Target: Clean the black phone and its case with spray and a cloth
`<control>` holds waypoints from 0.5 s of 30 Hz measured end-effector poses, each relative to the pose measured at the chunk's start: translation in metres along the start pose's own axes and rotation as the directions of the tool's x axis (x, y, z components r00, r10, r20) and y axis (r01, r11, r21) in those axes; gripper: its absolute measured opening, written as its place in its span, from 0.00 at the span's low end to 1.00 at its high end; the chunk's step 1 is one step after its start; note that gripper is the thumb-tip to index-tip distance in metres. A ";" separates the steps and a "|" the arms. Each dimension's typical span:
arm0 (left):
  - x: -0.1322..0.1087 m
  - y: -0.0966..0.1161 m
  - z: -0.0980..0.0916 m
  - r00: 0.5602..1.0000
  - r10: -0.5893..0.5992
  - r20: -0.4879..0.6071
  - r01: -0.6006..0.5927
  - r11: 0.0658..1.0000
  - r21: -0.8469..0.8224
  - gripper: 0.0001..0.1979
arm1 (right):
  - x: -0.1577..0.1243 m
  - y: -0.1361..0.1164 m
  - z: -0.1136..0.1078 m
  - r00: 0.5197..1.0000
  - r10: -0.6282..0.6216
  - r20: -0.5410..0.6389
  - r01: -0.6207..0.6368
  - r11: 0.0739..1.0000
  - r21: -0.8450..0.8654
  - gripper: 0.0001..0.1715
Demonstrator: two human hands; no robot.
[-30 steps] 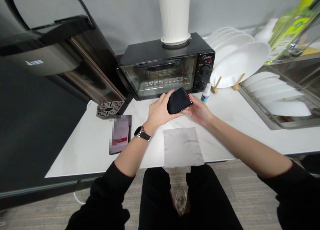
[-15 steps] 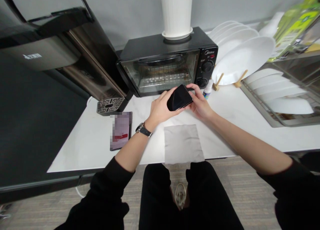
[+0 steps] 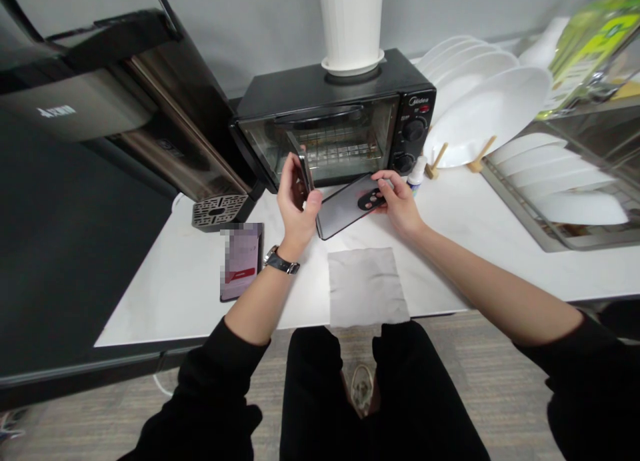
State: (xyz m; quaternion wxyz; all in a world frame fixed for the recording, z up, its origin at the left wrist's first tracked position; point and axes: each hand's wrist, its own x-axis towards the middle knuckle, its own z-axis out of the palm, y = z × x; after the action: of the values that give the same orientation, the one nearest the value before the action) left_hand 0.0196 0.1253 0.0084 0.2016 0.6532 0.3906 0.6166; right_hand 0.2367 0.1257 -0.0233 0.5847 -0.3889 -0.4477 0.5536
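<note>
My left hand (image 3: 296, 204) is closed round a dark phone (image 3: 302, 169), held upright on its edge in front of the toaster oven. My right hand (image 3: 397, 203) pinches a clear phone case (image 3: 345, 209) with an oval camera cutout, lying tilted just above the white counter (image 3: 165, 287). Phone and case are apart, their near corners close together. A grey cloth (image 3: 367, 286) lies flat on the counter below both hands.
A second phone (image 3: 242, 261) lies on the counter at the left. Behind stand a black toaster oven (image 3: 330, 124) with a white vase (image 3: 351, 24) on top, a small spray bottle (image 3: 417, 171), white plates (image 3: 487, 114) in a rack, and a dark water dispenser (image 3: 125, 107).
The phone has come out of its case: my left hand lifted the phone up and left, while my right hand kept the empty case low over the counter.
</note>
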 end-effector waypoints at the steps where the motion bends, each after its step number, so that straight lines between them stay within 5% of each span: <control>1: 0.001 0.002 0.000 1.000 0.003 -0.025 -0.005 0.998 -0.069 0.50 | 0.000 -0.001 0.000 1.000 -0.003 0.000 0.003 1.000 -0.006 0.22; 9: 0.009 0.019 0.003 0.996 -0.033 -0.086 -0.025 0.803 -0.595 0.31 | -0.001 -0.005 -0.002 0.992 -0.110 -0.057 0.109 0.994 -0.032 0.23; 15: 0.009 0.017 -0.006 0.997 0.008 -0.070 -0.036 0.912 -0.408 0.35 | -0.007 -0.009 0.001 0.966 -0.254 -0.045 0.248 0.962 -0.116 0.22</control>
State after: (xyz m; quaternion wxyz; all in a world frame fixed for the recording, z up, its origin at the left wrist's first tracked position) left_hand 0.0181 0.1203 0.0278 0.3135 0.5800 0.2520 0.7084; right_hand 0.2390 0.1184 -0.0151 0.6411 -0.3769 -0.5053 0.4377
